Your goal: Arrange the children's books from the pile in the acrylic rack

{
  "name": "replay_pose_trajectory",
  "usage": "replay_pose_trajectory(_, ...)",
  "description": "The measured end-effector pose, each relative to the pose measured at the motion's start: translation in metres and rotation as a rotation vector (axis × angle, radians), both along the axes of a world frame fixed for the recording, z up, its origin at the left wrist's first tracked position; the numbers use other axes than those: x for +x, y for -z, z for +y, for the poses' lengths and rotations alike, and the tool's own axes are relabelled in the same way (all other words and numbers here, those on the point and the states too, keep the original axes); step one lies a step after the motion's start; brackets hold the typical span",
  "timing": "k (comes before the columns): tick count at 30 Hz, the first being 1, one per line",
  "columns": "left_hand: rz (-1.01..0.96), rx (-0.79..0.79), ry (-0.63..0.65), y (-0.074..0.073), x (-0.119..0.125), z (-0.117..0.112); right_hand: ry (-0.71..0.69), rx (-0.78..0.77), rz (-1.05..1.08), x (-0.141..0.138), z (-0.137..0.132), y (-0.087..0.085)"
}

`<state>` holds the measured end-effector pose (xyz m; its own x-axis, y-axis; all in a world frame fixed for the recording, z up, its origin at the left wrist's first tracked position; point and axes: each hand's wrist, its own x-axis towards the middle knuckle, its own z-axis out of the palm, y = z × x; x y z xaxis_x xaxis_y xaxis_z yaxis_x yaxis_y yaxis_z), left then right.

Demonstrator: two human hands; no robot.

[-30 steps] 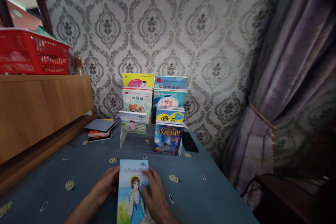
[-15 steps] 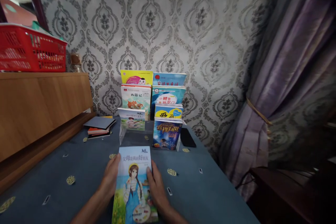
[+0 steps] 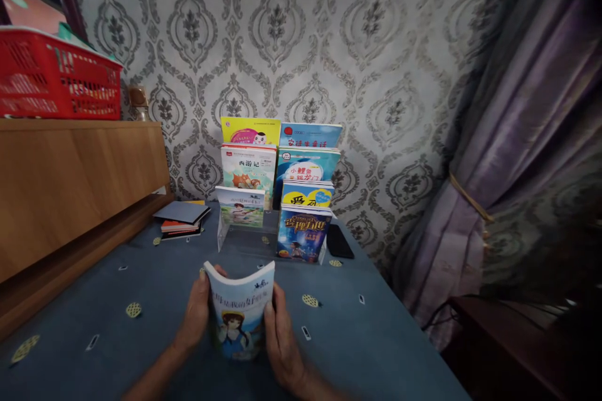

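A paperback book (image 3: pixel 239 319) with a girl in a yellow hat on its cover stands tilted upright between my hands, its covers bowed inward. My left hand (image 3: pixel 196 310) grips its left edge, fingers partly behind it. On the right edge, my right hand (image 3: pixel 282 335) holds it with the thumb along the side. Just beyond is a clear stepped book stand (image 3: pixel 244 244). In its left column are a yellow book (image 3: pixel 251 130), a white book (image 3: pixel 249 169) and a smaller book (image 3: pixel 242 207); the right column holds several blue-toned books, a dark blue one (image 3: pixel 303 235) in front.
A black phone (image 3: pixel 339 241) lies right of the stand. Several stacked notebooks (image 3: pixel 182 213) lie at the left, by a wooden cabinet (image 3: pixel 84 182) bearing a red basket (image 3: pixel 61 78). A purple curtain (image 3: pixel 470 200) hangs at the right. Blue cloth (image 3: pixel 155 338) covers the table.
The book has tipped from lying back to more upright, and its covers have bent into a curve between my hands. The view has shifted slightly.
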<state>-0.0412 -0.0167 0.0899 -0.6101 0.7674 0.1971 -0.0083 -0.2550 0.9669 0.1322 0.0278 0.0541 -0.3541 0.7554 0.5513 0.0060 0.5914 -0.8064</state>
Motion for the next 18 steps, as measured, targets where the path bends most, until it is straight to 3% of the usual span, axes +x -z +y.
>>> replay_pose_trajectory(2,0.120,-0.077,0.042,-0.006,-0.010,-0.006,0.009,0.030,-0.043,0.008,0.002,-0.006)
replay_pose_trajectory(7,0.425,-0.250,0.516,-0.024,-0.042,-0.021,0.017,0.048,-0.170,0.023,0.010,-0.027)
replay_pose_trajectory(10,0.517,-0.306,0.626,-0.030,-0.055,-0.021,-0.042,0.006,-0.171,0.022,0.017,-0.038)
replay_pose_trajectory(13,0.627,-0.297,0.605,-0.044,-0.063,-0.009,-0.086,0.038,-0.154,0.014,0.032,-0.053)
replay_pose_trajectory(18,0.889,-0.116,0.256,-0.091,-0.084,0.043,-0.017,0.280,-0.125,-0.015,0.075,-0.099)
